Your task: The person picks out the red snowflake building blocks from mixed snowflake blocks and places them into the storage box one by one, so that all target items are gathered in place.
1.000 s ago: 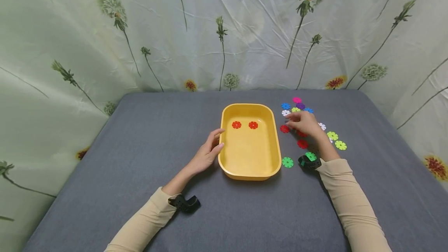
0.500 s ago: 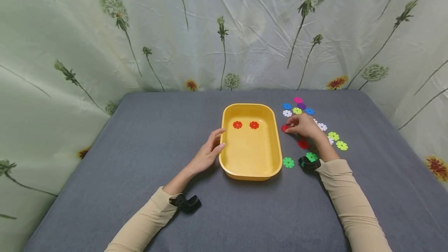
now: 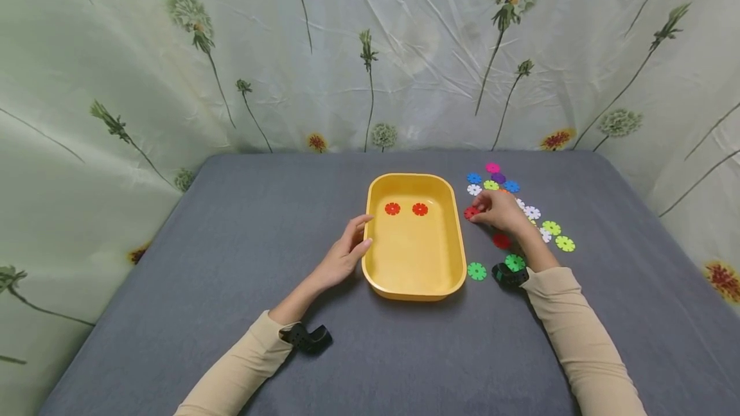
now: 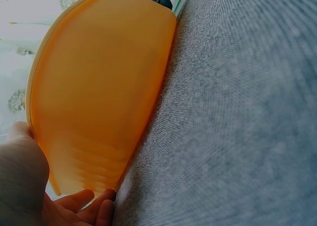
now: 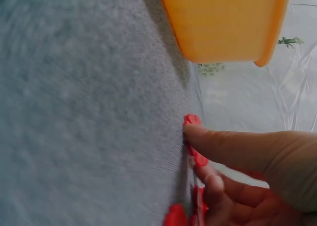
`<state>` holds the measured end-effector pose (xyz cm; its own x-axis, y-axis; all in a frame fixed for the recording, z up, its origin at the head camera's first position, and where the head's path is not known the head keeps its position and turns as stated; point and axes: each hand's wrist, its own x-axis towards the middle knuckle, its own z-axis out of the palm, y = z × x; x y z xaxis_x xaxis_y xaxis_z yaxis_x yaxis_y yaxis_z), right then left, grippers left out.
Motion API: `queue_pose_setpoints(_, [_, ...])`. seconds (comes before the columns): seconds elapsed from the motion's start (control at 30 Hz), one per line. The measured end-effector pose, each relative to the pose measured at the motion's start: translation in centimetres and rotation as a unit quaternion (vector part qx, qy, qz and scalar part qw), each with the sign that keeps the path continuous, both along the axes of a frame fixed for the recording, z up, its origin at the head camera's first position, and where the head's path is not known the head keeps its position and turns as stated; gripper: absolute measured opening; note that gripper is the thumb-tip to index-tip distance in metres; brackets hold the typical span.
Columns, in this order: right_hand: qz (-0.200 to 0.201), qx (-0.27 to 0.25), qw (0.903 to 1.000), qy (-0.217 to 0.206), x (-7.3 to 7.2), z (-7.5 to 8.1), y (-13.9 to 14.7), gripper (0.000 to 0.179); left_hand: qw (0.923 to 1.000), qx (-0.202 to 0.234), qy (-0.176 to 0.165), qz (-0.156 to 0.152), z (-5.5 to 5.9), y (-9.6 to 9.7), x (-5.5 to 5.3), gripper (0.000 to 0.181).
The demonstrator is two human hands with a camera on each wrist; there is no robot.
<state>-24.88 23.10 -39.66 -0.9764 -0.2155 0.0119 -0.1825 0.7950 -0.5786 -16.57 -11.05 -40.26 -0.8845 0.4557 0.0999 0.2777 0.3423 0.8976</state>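
"While I've only the cams to go by, what's nearest?"

"Green disc (image 3: 476, 271), on the table (image 3: 202, 262) just R of the tray (image 3: 414, 255). L hand (image 3: 342, 257) rests at the tray's L rim, thumb & index apart, not clamping afaict. I'd use it to steady the tray, light touch."

"And R hand (image 3: 502, 212)?"

"Thumb & finger pinching the red disc (image 3: 469, 214), R of the tray, low; can't tell if it's clear of the table. Prob the pickup. I'd tip one edge up first, keep to the rim, & mind the spare red (image 3: 501, 241) by the palm."

"Farther?"

"Two reds (image 3: 389, 208) in the tray's far half; blue (image 3: 474, 178) & pink (image 3: 493, 167) discs beyond R hand."
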Motion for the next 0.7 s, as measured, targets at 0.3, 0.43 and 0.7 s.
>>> queue_pose_setpoints(0.3, [-0.004,0.008,0.9987,0.051,0.2,-0.6,-0.2,0.025,0.9999,0.002,0.008,0.008,-2.6,-0.3,-0.9,0.048])
queue_pose_setpoints(0.43, [-0.012,0.012,0.9984,0.055,0.1,-0.5,-0.3,0.024,0.9997,0.001,0.019,0.012,-2.6,-0.3,-1.0,0.047])
queue_pose_setpoints(0.7, [-0.022,-0.015,0.9992,0.03,0.0,-0.4,-0.6,0.025,0.9995,0.001,0.03,0.013,-2.8,-0.4,-1.2,0.047])
